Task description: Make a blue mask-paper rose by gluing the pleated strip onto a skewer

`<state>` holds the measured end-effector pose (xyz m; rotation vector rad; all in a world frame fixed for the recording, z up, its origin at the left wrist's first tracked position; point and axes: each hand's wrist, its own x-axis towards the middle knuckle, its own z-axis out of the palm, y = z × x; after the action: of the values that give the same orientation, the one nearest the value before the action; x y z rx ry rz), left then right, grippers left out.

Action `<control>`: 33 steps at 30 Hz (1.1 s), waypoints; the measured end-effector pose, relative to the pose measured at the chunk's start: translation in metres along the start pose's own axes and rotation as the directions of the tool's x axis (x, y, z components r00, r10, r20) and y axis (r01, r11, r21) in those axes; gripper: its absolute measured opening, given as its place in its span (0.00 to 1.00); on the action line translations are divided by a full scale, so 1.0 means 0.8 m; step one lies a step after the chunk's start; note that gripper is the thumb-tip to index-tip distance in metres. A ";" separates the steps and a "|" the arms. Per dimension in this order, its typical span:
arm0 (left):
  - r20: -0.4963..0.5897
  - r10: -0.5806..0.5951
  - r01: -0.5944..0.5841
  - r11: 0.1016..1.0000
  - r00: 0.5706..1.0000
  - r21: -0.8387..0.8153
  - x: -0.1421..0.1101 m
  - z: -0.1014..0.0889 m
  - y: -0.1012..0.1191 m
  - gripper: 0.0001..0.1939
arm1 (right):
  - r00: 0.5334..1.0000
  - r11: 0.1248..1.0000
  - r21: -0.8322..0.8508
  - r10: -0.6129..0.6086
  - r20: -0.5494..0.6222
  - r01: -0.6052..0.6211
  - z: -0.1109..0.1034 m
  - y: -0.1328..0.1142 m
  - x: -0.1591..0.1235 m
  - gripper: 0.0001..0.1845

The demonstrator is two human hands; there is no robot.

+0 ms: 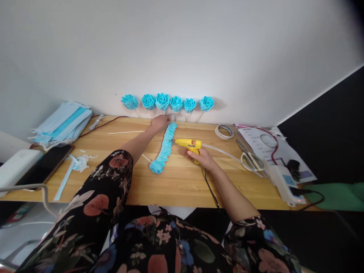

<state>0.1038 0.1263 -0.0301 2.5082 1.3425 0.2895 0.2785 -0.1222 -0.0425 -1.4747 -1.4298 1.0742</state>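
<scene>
A long ruffled blue strip (166,146) lies on the table in front of me, its near end rolled into a bunch with a thin wooden stick (146,158) coming out on the left. My left hand (160,122) reaches to the far end of the strip, fingers closed at its tip. My right hand (202,157) grips a yellow hot glue gun (189,143) by the handle. The nozzle points left, at the strip's right edge around its middle. A long translucent glue stick (227,153) trails from the gun's back.
Several blue flowers (162,101) on sticks lean against the wall. Face masks (62,121), a phone (47,165) and scraps (81,163) lie left. Tape rolls (224,132), scissors (253,161), papers (280,153) and a power strip (286,185) are right. A loose stick (125,132) lies left of the strip.
</scene>
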 end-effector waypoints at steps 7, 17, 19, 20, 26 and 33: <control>0.007 0.047 -0.047 0.999 0.999 -0.027 0.002 -0.007 -0.002 0.13 | 0.999 0.999 0.042 0.016 -0.046 -0.014 -0.006 -0.001 0.002 0.29; -0.124 0.138 -0.147 0.987 0.983 -0.068 -0.074 -0.084 0.034 0.13 | 0.956 0.958 0.265 -0.030 -0.291 0.110 -0.017 -0.009 0.004 0.30; -0.193 0.157 -0.171 0.984 0.969 -0.056 -0.081 -0.107 0.044 0.14 | 0.943 0.944 0.301 -0.028 -0.332 0.133 -0.019 -0.010 0.005 0.31; -0.238 0.165 -0.181 0.982 0.957 -0.049 -0.081 -0.118 0.049 0.14 | 0.938 0.941 0.310 -0.020 -0.346 0.135 -0.020 -0.011 0.005 0.31; -0.356 0.115 -0.135 0.990 0.927 -0.032 -0.052 -0.150 0.068 0.14 | 0.925 0.931 0.342 0.014 -0.380 0.126 -0.024 -0.009 0.007 0.35; -0.353 0.085 -0.092 0.996 0.932 -0.003 -0.035 -0.146 0.067 0.14 | 0.925 0.911 0.388 0.019 -0.379 0.140 -0.023 -0.007 0.009 0.35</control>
<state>0.0945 0.0922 0.0969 2.5902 1.3385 0.8029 0.2939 -0.1149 -0.0315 -1.2349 -0.9072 0.9201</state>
